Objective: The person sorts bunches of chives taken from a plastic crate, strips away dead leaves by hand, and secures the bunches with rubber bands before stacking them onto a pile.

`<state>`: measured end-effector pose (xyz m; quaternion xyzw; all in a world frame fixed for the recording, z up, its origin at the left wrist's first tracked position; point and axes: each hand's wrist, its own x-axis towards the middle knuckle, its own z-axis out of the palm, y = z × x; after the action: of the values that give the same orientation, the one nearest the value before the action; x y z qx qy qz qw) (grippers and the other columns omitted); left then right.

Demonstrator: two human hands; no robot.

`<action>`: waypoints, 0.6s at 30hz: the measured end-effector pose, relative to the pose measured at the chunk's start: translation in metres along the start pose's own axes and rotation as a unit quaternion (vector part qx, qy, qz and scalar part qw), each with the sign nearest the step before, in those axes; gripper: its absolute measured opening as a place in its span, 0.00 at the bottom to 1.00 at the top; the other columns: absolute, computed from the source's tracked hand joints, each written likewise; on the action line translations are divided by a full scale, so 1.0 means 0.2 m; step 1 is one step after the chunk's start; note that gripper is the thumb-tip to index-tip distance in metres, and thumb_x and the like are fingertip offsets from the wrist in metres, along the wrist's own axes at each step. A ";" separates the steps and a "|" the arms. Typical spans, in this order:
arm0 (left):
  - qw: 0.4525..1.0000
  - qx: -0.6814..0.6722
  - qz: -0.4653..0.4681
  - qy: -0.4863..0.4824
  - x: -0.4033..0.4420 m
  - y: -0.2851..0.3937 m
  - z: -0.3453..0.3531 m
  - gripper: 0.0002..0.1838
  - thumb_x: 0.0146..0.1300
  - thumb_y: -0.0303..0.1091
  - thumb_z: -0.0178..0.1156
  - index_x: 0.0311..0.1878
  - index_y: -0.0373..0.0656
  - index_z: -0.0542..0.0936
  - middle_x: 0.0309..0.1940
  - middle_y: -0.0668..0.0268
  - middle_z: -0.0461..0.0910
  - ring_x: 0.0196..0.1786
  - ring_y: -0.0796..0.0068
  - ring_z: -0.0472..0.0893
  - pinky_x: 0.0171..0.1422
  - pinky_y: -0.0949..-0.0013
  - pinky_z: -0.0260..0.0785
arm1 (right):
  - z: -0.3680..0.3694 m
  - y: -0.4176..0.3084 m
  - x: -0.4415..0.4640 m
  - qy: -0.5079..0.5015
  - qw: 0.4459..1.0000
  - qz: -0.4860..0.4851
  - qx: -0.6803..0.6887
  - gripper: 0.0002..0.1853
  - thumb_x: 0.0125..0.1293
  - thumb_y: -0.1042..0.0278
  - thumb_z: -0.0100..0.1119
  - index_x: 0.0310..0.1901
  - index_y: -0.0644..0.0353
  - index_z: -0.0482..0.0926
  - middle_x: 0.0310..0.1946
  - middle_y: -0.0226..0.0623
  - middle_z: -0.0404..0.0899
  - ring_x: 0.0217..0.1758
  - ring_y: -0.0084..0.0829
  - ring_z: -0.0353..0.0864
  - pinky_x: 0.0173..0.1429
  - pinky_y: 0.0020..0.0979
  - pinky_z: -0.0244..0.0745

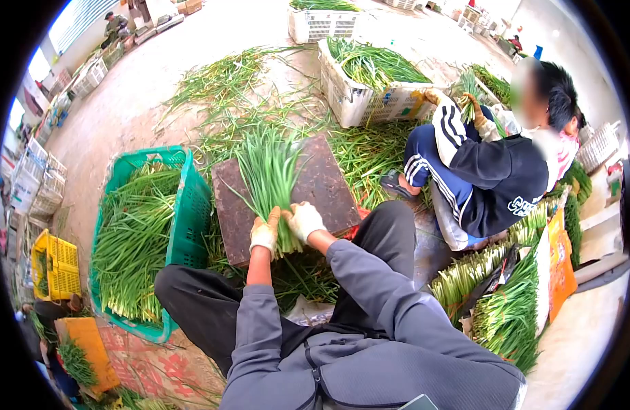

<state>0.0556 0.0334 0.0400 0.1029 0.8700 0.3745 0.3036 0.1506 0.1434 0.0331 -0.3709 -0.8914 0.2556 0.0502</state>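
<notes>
A bunch of long green chives (266,164) leans over a dark brown board (328,171) in front of my knees, leaf tips pointing away from me. My left hand (264,234), in a white glove with tan fingertips, is closed on the left side of the bunch near its stem ends. From the right, my right hand (304,221), gloved the same way, grips the bunch with fingers and thumb. Part of the stems is hidden by my gloves.
A green crate (185,225) full of chives stands at my left. Beyond lie loose leaves (226,78) and a filled white crate (349,102). A co-worker (499,171) sits at the right holding chives, near tied bundles (506,314). A yellow crate (63,263) is farther left.
</notes>
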 end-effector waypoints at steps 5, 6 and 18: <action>0.889 -0.420 -0.026 -0.183 -0.05 -0.04 0.01 0.39 0.60 0.63 0.69 0.59 0.37 0.77 0.51 0.58 0.82 0.53 0.61 0.81 0.62 0.57 0.74 | 0.10 -0.15 -0.11 -0.017 0.982 -0.046 0.184 0.22 0.73 0.57 0.49 0.61 0.62 0.73 0.59 0.59 0.74 0.60 0.59 0.75 0.65 0.51 0.71; 0.853 -0.472 -0.031 -0.219 -0.05 -0.06 0.02 0.37 0.59 0.61 0.71 0.57 0.37 0.77 0.48 0.59 0.83 0.50 0.60 0.82 0.59 0.56 0.76 | 0.10 -0.19 -0.14 -0.004 0.981 -0.061 0.187 0.22 0.73 0.59 0.45 0.62 0.61 0.72 0.63 0.60 0.71 0.62 0.60 0.73 0.66 0.51 0.70; 0.687 -0.656 -0.057 -0.308 -0.18 -0.42 0.03 0.21 0.64 0.42 0.70 0.57 0.43 0.81 0.50 0.59 0.85 0.51 0.60 0.84 0.61 0.56 0.78 | -0.16 -0.16 -0.58 -0.066 0.929 -0.171 0.321 0.40 0.62 0.70 0.60 0.74 0.69 0.54 0.69 0.63 0.65 0.71 0.54 0.70 0.73 0.42 0.68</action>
<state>0.0922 -0.0367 -0.0073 -0.0623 0.2645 0.7790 0.5650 0.2226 0.0588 0.0883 -0.1593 -0.8131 0.5392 0.1507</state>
